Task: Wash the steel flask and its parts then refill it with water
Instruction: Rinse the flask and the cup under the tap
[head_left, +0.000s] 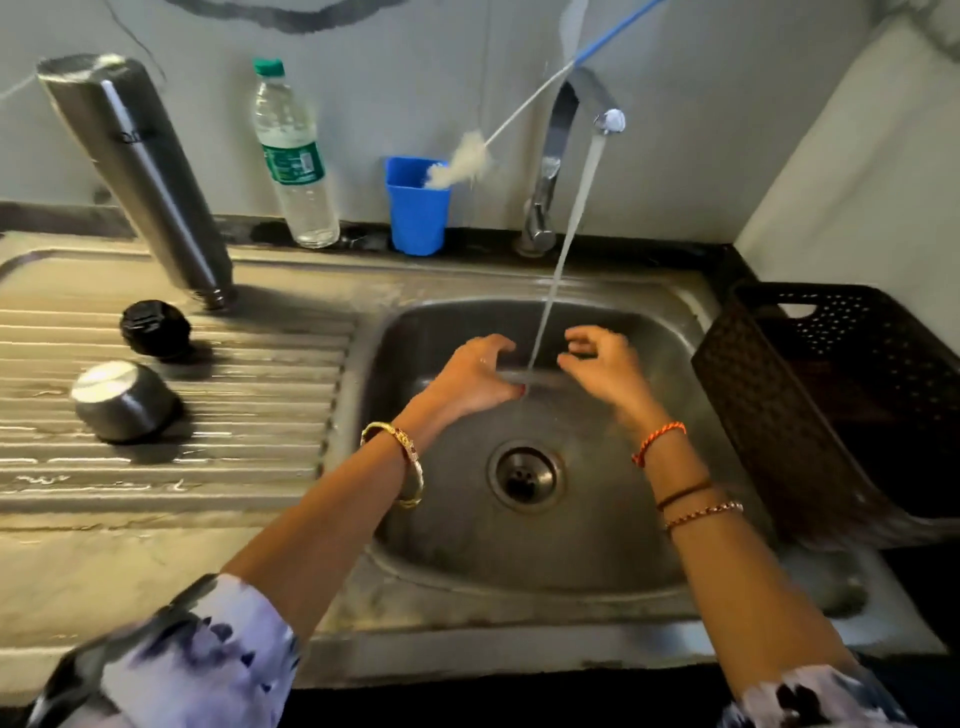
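With both the left hand (475, 371) and right hand (605, 364) loosely curled and empty under the running water (561, 260), the inverted steel flask (140, 171) at ten o'clock looked rigid, wet and slippery, best gripped mid-body.

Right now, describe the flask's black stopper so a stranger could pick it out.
Start at the ribbed steel drainboard left of the sink basin. The black stopper sits there, between the upturned flask and the steel cup. It alone is black and knob-shaped.
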